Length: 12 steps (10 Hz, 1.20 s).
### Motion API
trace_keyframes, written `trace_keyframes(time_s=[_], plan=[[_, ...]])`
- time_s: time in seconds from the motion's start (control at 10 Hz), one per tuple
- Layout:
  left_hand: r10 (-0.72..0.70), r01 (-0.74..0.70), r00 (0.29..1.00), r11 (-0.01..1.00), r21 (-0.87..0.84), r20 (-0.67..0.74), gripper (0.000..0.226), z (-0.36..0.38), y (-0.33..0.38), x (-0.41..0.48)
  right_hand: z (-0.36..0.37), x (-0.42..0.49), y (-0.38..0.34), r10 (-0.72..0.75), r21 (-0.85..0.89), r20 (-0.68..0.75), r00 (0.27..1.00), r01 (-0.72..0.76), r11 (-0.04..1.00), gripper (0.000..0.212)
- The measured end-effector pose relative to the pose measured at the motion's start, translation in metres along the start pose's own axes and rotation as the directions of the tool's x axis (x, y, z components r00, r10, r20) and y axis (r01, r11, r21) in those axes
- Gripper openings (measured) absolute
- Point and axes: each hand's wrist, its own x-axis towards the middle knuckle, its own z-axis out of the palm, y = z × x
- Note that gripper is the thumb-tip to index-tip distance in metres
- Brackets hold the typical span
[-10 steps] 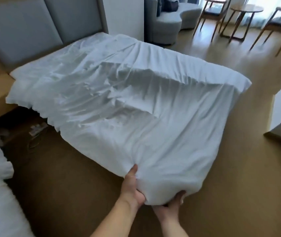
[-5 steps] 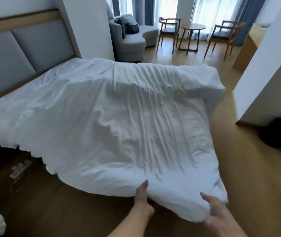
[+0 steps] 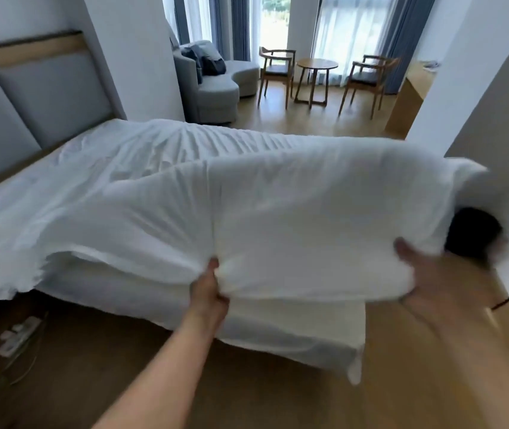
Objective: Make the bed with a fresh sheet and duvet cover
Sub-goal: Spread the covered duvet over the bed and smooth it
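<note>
**Here, a duvet is held up above the near side of the bed**

The white duvet (image 3: 278, 205) is spread across the bed (image 3: 278, 326). Its near edge is lifted clear, so the side of the mattress shows beneath it. The left hand (image 3: 208, 289) grips that edge about midway along the bed's near side, thumb on top of the fabric and fingers curled under it. The right hand (image 3: 429, 277) is at the duvet's corner, above the bed's near right corner, with its thumb against the cloth. It is blurred, so I cannot tell whether it grips or only touches. The duvet billows highest on that side, and toward the bed's left end it droops over the edge in a ragged fold.

A grey padded headboard (image 3: 39, 100) stands at the bed's left end. A white power strip (image 3: 19, 334) lies on the wooden floor (image 3: 247, 404) in front of the bed, toward the headboard end. Beyond the bed's far side are a grey sofa (image 3: 216, 91), 1 round wooden table (image 3: 316, 65) and 2 wooden chairs (image 3: 276, 72). A dark object (image 3: 473, 233), partly hidden by the duvet, sits just right of the bed.
</note>
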Motion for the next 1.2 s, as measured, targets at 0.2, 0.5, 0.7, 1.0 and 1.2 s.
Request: trace_keyframes(time_s=[0.2,0.5,0.7,1.0,1.2], plan=[[-0.358,0.458,0.877,0.824,0.332,-0.32,0.055,-0.096,-0.136,-0.027,-0.086,0.061,0.126,0.424,0.069,-0.142,0.894,-0.418,0.906,0.034],[-0.332,0.358,0.928,0.92,0.16,-0.168,0.043,0.091,-0.242,-0.079,-0.064,0.085,0.046,0.307,-0.005,0.07,0.949,-0.308,0.951,0.038],[-0.098,0.152,0.944,0.977,0.149,-0.316,0.025,0.159,-0.243,-0.091,-0.107,0.149,-0.037,0.521,0.155,0.34,0.783,-0.593,0.79,0.058],[0.042,0.018,0.945,0.983,0.18,-0.323,0.045,0.237,-0.285,-0.063,-0.04,0.251,-0.12,0.585,-0.334,0.425,0.691,-0.481,0.811,0.021],[0.264,-0.247,0.808,0.963,0.103,-0.526,0.007,0.311,-0.255,0.023,-0.038,0.33,-0.155,0.657,-0.469,0.379,0.652,-0.477,0.744,0.014]])
